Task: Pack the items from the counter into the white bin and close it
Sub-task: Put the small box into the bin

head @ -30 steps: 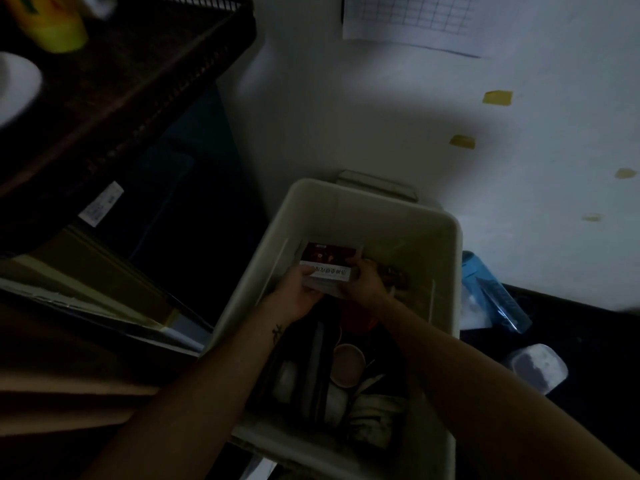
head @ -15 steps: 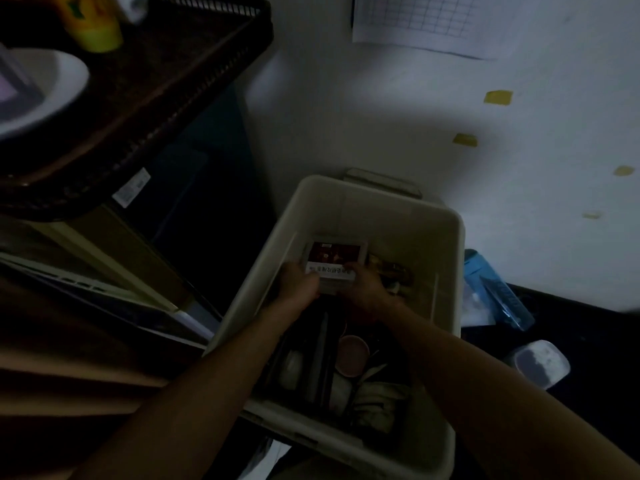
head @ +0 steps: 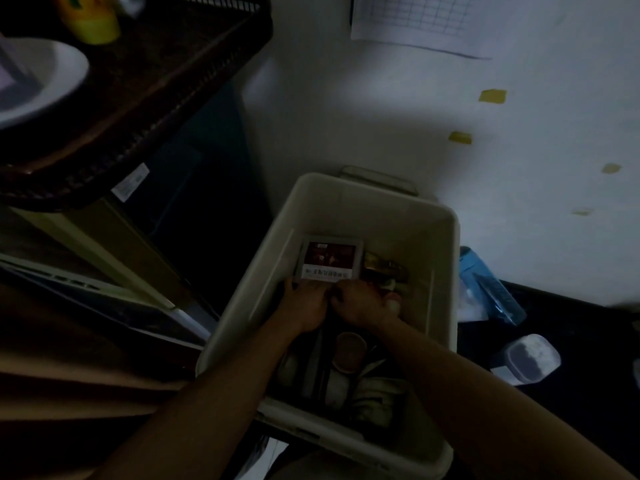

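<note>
The white bin [head: 449, 299] stands open on the floor by the wall. Both my hands reach into it. A flat box with a dark red picture [head: 329, 259] lies toward the bin's far end. My left hand [head: 304, 304] grips its near left corner and my right hand [head: 360, 303] holds its near edge, fingers curled. Beside the box sits a gold-coloured item [head: 381, 266]. A brown cup [head: 349, 351] and several dim pale items fill the bin's near half.
At upper left the dark counter tray [head: 166, 74] carries a white bowl [head: 45, 81] and a yellow bottle [head: 93, 22]. Right of the bin, on the dark floor, lie a blue bottle [head: 491, 289] and a clear container [head: 530, 358]. The wall is close behind.
Both hands have lowered the box deeper into the bin, toward its far end. It now lies flatter. The view has shifted slightly, showing more of the counter.
</note>
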Demonstrator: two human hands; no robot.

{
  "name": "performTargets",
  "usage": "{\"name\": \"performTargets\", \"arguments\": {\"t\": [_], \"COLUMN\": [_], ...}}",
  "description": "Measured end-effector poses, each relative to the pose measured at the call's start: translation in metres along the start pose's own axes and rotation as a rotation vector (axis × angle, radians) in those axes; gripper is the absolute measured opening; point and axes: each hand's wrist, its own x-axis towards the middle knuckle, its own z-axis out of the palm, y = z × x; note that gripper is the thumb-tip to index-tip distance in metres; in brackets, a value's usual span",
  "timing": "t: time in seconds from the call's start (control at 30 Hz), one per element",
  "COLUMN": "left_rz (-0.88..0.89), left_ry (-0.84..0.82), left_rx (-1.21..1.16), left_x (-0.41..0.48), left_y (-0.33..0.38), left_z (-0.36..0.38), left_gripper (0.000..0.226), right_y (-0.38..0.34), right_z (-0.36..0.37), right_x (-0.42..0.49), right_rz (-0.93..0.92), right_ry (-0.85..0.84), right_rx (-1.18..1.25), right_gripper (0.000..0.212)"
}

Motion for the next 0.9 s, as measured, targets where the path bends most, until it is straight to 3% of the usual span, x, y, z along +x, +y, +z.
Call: {"name": "performTargets", "arguments": {"t": [0.2, 0.3, 0.47, 0.7, 0.83, 0.9], "left_rz": [-0.067, -0.045, 0.013, 0.125, 0.177, 0.201], "left_ry": [-0.204, -0.19, -0.037, 0.257, 0.386, 0.438], "left_rx": [0.074, 0.075, 0.1, 0.049, 0.1, 0.132], "left_x": [0.004, 0.001, -0.003, 0.008, 0.023, 0.031], "left_y": [-0.001, 0.002, 0.015, 0.056, 0.096, 0.115], "left_z": [0.001, -0.003, -0.023, -0.058, -0.075, -0.082], "left_gripper": [0.043, 0.042, 0.036, 0.034, 0.043, 0.044], "right_y": [0.001, 0.003, 0.003, 0.018, 0.037, 0.052], "right_z": [-0.004, -0.01, -0.024, -0.079, -0.113, -0.131], "right_x": [-0.012, -0.017, -0.021, -0.047, -0.066, -0.079], "right_rz": [-0.101, -0.119, -0.061, -0.175, -0.193, -0.163], "right_ry": [-0.158, -0.103, -0.097, 0.196, 0.337, 0.378], "right_rx": [0.141, 0.118, 0.207, 0.251, 0.139, 0.104], "right_gripper": [0.049, 0.049, 0.034, 0.049, 0.039, 0.048]}}
